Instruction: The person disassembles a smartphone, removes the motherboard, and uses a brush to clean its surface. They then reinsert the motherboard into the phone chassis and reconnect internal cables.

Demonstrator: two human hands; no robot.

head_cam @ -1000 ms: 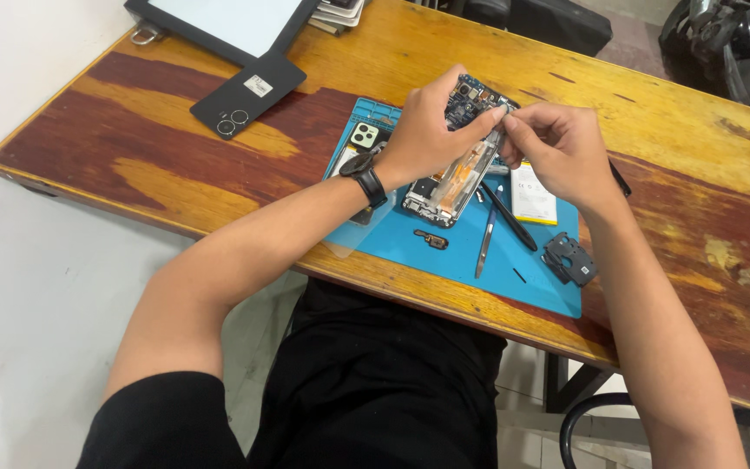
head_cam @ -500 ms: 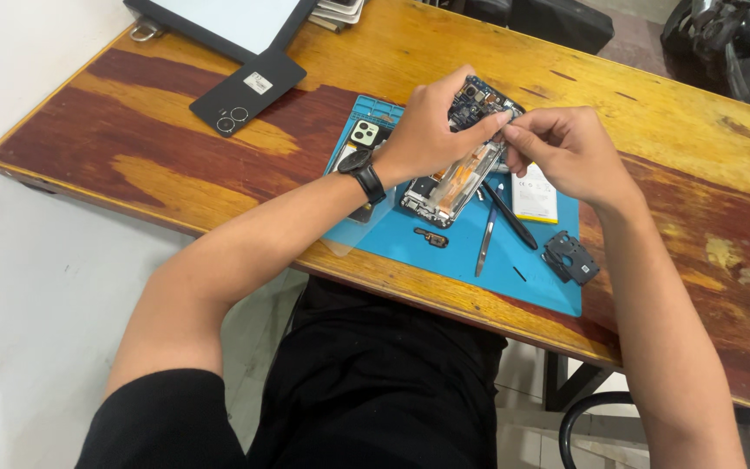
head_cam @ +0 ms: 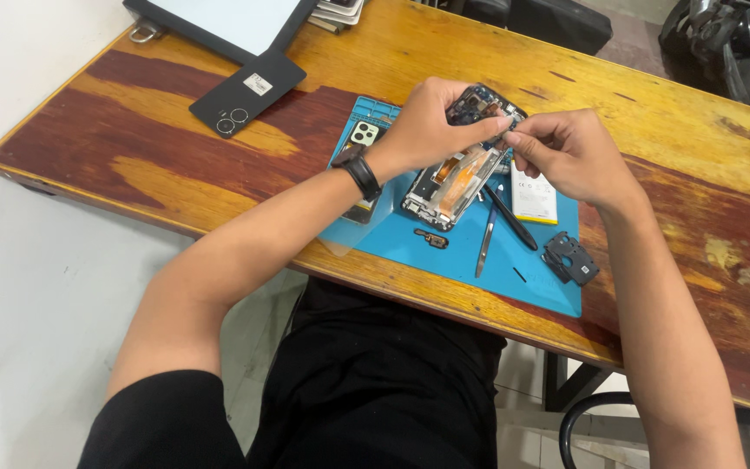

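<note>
A worn wooden counter (head_cam: 219, 165) carries a blue work mat (head_cam: 531, 282) near its front edge. At the counter's far edge lies a tablet (head_cam: 219, 17) with a pale screen, and just in front of it a black phone back cover (head_cam: 247, 93) with two camera rings. An opened smartphone (head_cam: 457, 178), back removed and internals exposed, rests tilted over the mat's upper middle. The left hand (head_cam: 431, 126), a black watch (head_cam: 359, 171) at its wrist, curls over the phone's upper end and grips it. The right hand (head_cam: 566, 152) has fingertips pressed together, pinching a small part at the phone's top edge; what the part is cannot be told. On the mat lie a pale battery (head_cam: 534, 198), a black cover plate (head_cam: 570, 259), metal tweezers (head_cam: 485, 241), a dark tool (head_cam: 511, 219) and a small dark component (head_cam: 432, 237).
</note>
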